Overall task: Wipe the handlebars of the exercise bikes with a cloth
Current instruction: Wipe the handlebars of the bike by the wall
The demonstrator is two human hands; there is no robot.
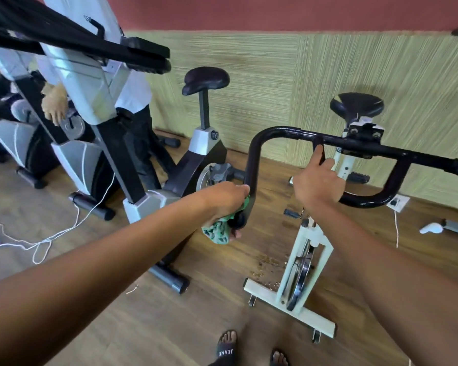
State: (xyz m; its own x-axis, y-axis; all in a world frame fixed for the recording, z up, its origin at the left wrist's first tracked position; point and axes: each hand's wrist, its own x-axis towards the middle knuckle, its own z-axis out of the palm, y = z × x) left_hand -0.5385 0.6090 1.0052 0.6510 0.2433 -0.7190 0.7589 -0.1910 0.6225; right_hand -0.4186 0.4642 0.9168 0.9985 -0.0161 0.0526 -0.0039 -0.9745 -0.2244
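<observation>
A white exercise bike (300,262) stands in front of me with black handlebars (283,133) running across the middle of the view. My left hand (226,200) grips a green patterned cloth (218,229) wrapped around the lower end of the left handlebar grip. My right hand (317,182) holds the inner black loop of the handlebars near the centre, fingers curled round the bar. The bike's black saddle (356,104) sits beyond the bars.
A second bike with a black saddle (205,80) stands to the left, with larger grey machines (85,83) beside it. Another person (135,101) stands behind those machines. A white cord (50,236) trails over the wooden floor. My sandalled feet (226,347) are at the bottom.
</observation>
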